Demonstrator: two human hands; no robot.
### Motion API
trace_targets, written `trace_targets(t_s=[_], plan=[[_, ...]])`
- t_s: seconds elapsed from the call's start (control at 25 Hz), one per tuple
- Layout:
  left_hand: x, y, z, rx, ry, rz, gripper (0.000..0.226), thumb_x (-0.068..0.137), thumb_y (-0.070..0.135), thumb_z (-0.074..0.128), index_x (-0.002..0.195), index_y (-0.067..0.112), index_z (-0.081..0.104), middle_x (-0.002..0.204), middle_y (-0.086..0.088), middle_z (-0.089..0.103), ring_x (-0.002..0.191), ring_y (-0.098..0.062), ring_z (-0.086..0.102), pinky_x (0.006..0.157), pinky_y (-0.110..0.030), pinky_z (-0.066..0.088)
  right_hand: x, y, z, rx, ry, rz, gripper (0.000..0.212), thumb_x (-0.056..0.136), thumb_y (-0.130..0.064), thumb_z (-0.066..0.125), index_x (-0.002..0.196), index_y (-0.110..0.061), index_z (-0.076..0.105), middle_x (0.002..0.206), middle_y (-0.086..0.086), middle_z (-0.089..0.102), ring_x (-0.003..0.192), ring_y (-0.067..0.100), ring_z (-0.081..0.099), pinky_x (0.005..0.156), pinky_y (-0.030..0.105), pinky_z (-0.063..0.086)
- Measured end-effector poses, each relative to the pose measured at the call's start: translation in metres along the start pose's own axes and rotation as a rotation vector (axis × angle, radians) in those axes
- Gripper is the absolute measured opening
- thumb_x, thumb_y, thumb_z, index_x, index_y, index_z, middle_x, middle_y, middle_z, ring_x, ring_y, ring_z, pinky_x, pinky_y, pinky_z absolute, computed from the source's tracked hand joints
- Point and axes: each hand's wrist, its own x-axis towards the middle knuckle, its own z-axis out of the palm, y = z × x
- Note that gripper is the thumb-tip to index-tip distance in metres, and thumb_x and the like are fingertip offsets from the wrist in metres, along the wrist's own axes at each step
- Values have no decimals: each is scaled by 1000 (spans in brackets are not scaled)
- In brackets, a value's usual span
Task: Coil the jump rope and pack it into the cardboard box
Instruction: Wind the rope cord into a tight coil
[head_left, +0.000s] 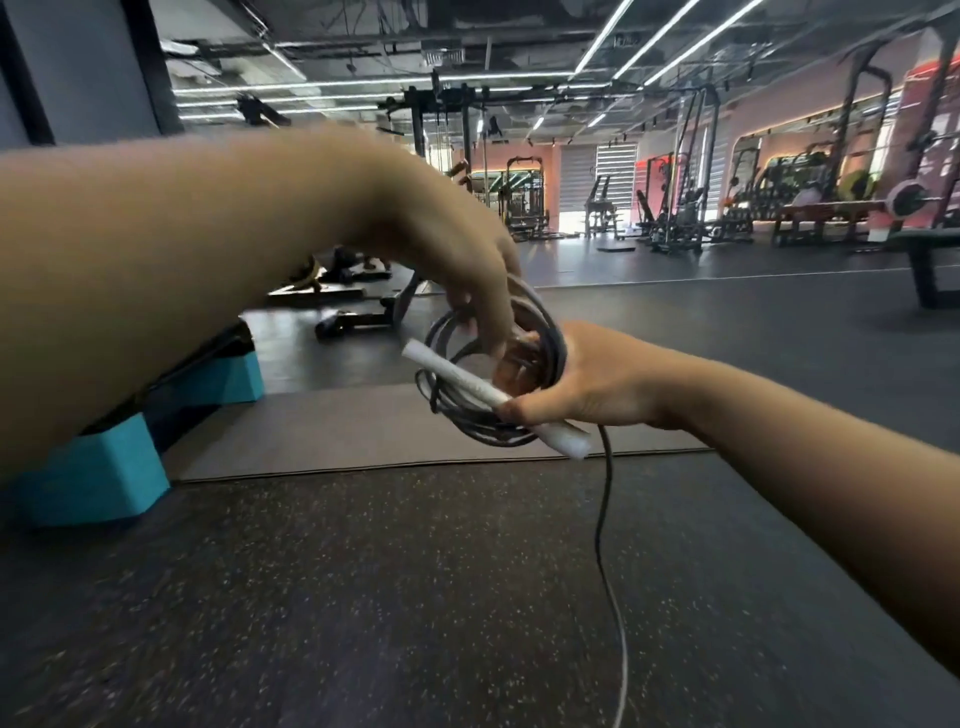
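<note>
**Inspector:** Jump rope (540, 338): location confirmed mid-air, in front of the person, above the gym floor (415, 597). No cardboard box observed.

**Clerk:** Surroundings, largest first?

**Inspector:** Dark speckled gym floor throughout. A grey mat (363, 431) lies flat on it beneath the hands. A teal-and-black step platform (104, 467) stands at the left, beside the mat.

**Clerk:** The rope's condition?

**Inspector:** Dark cord gathered in several loops. One free strand (605, 545) hangs from the bundle towards the floor. A white handle (467, 384) lies slantwise across the loops.

**Clerk:** The hands?

**Inspector:** Right hand (587, 384) is closed around the coil, thumb pressing the white handle against it. Left hand (467, 270) reaches down from above, fingers curled onto the top of the loops; motion blur prevents judging how firmly it grips.
</note>
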Motion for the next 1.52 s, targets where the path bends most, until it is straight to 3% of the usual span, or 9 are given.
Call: trace_targets(t_s=[0.24,0.44,0.6,0.68,0.8,1.04,1.16,1.28,1.52], plan=[[22,-36,49,-414,-242,-71,18,89,10,70,104,-1,70,91,-21,70,82,-24,67,72,-28,54,0,2,4,-100,-167,-7,26,78,-18,81,98,-5,70,91,12,75,82,28,69,81,40,58],[17,-56,81,-695,-87,41,16,95,19,67,92,3,65,63,1,50,55,-12,49,71,-36,44,-5,4,-3,-62,-215,-23,29,82,-19,84,78,-17,55,71,-5,51,65,9,46,63,25,37],[10,-57,85,-752,23,96,32,91,26,73,101,-2,62,56,4,39,51,-13,32,59,-31,36,-8,7,-9,100,-177,8,37,78,-26,89,110,-23,70,94,-10,70,83,5,64,77,23,51],[8,-58,88,-781,66,124,43,90,36,71,102,-4,63,56,5,37,51,-13,31,57,-30,35,-9,11,-13,127,-107,31,44,76,-25,91,115,-25,70,109,0,74,85,11,68,76,26,55],[7,-64,99,-898,95,111,44,93,43,62,105,1,65,60,3,42,51,-13,41,58,-29,48,-12,23,-11,436,39,92,54,74,-8,90,118,-11,58,96,14,65,59,15,55,51,26,46],[6,-65,88,-1008,-267,1,3,87,6,72,90,6,74,80,-10,72,72,-22,71,80,-36,59,-7,26,3,381,145,-4,56,71,-10,93,110,-20,53,86,5,53,63,11,49,54,25,45],[10,-43,90,-872,-327,73,10,88,6,73,97,7,69,83,-12,69,56,-15,62,65,-29,58,0,19,1,350,100,-81,54,73,-10,91,106,-21,50,79,-1,53,66,14,48,55,26,44],[12,-28,111,-809,-196,85,42,85,23,79,119,3,63,60,-1,56,46,-11,38,49,-25,46,1,16,-4,426,72,-111,43,82,-15,85,104,-18,48,72,-1,53,62,15,46,51,26,41],[6,-40,113,-861,132,57,19,81,23,81,81,9,68,50,3,30,43,-15,21,47,-30,16,-5,15,-7,359,13,-32,59,89,-50,68,119,-1,55,82,11,56,53,13,41,51,29,35]])
